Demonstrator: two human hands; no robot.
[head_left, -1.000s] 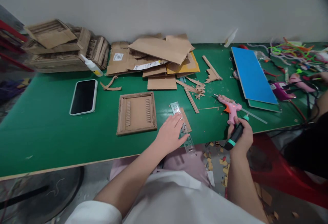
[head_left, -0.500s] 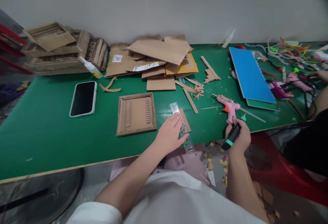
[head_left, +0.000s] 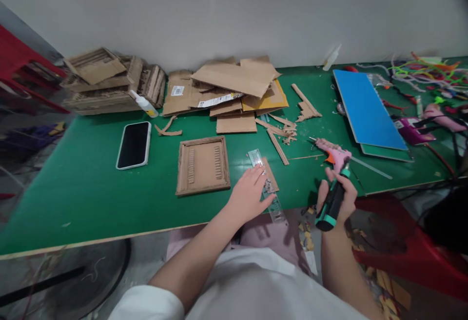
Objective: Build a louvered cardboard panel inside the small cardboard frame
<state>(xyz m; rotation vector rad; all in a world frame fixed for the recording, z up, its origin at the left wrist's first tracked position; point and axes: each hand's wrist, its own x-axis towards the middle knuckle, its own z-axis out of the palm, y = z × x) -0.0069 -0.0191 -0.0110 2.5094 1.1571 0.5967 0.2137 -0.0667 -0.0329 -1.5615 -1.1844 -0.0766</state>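
Note:
My left hand [head_left: 249, 190] lies with its fingers spread over a clear plastic ruler [head_left: 277, 210], pressing it near the table's front edge. A small cardboard piece [head_left: 271, 176] shows along the ruler's right side. My right hand [head_left: 346, 200] grips a thick black-and-teal handheld tool [head_left: 333, 200] with a narrow tip pointing up and away; its exact kind is unclear. Just beyond that hand lies a pink glue gun [head_left: 339, 155] with a clear glue stick in its back. Left of the ruler sits a shallow square cardboard tray [head_left: 204, 166] with two ridged strips inside.
A phone [head_left: 134, 145] lies on the green table [head_left: 91, 203]. Behind it are stacked cardboard trays [head_left: 109, 93] and a glue bottle [head_left: 145, 104]. Flat cardboard sheets [head_left: 234, 78] and scraps occupy the back middle. A blue board [head_left: 369, 110] and tangled colourful items [head_left: 424, 73] are at right.
The tool in my right hand has turned, its handle end swinging lower and its tip higher. My left hand stays on the ruler. The view has shifted slightly left.

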